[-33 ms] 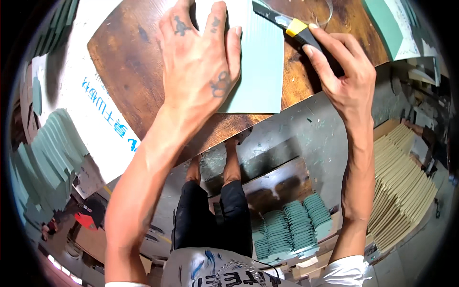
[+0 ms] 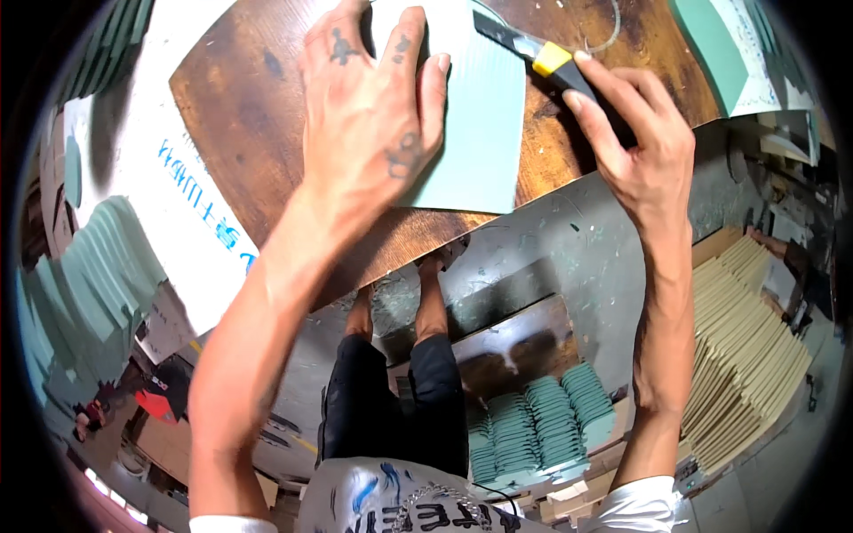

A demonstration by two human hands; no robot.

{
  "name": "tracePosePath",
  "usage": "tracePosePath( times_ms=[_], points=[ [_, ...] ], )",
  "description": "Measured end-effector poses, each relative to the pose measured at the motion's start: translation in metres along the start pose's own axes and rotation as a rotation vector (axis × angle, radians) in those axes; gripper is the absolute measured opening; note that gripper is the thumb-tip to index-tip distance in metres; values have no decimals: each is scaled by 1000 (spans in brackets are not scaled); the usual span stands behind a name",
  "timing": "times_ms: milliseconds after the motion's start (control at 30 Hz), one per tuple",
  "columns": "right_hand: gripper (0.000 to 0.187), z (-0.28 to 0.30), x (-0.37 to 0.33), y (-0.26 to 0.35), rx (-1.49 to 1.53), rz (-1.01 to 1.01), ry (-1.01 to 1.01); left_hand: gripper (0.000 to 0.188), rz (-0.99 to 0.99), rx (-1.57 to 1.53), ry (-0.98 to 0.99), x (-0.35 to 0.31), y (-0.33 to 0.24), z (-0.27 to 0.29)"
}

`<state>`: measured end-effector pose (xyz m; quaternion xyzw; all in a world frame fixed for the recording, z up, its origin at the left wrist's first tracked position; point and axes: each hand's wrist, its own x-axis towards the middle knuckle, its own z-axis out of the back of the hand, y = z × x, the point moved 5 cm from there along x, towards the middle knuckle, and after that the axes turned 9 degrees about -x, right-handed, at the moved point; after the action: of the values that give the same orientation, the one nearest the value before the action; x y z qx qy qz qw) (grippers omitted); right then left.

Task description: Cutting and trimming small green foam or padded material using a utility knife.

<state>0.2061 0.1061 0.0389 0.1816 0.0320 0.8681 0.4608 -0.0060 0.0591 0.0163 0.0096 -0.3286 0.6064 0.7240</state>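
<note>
My left hand [image 2: 378, 115] lies flat with its fingers apart, pressing on a pale green sheet [image 2: 475, 133]. The sheet sits on a brown wood-grain board, and one of its corners reaches the board's near edge. In my right hand [image 2: 644, 147] is a black utility knife with a yellow collar [image 2: 553, 59], gripped between thumb and fingers. Its blade end points to the upper left, over the sheet's right edge. A thin, curled, clear-looking strip [image 2: 615, 31] lies just beyond the knife. The far end of the sheet is cut off by the frame.
The wood-grain board [image 2: 240, 115] rests on a white panel [image 2: 191, 258]. Green sheets are stacked at left [image 2: 98, 275], with another green piece [image 2: 711, 53] at far right. Below stand green bundles [image 2: 538, 422] and a tall pile of cream sheets [image 2: 746, 346].
The view has shifted slightly. The green sheet's near corner appears a little further left, while my left hand stays on the sheet and my right hand keeps hold of the knife.
</note>
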Motion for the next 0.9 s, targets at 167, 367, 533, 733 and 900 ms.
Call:
tracePosePath(
  times_ms=[167,367,533,733,900],
  points=[
    [42,3,-60,32,98,-70,-64,62,-360,-244,445,29,49,7],
    [40,6,-77,39,77,-245,-95,64,337,147,119,-10,17,-4],
    [40,5,-68,24,10,-136,-100,55,322,139,91,-8,17,0],
    [38,9,-51,16,41,-52,-27,57,357,168,90,0,12,5],
    [42,8,-38,6,91,-35,-6,61,414,137,156,2,13,3]
  ],
)
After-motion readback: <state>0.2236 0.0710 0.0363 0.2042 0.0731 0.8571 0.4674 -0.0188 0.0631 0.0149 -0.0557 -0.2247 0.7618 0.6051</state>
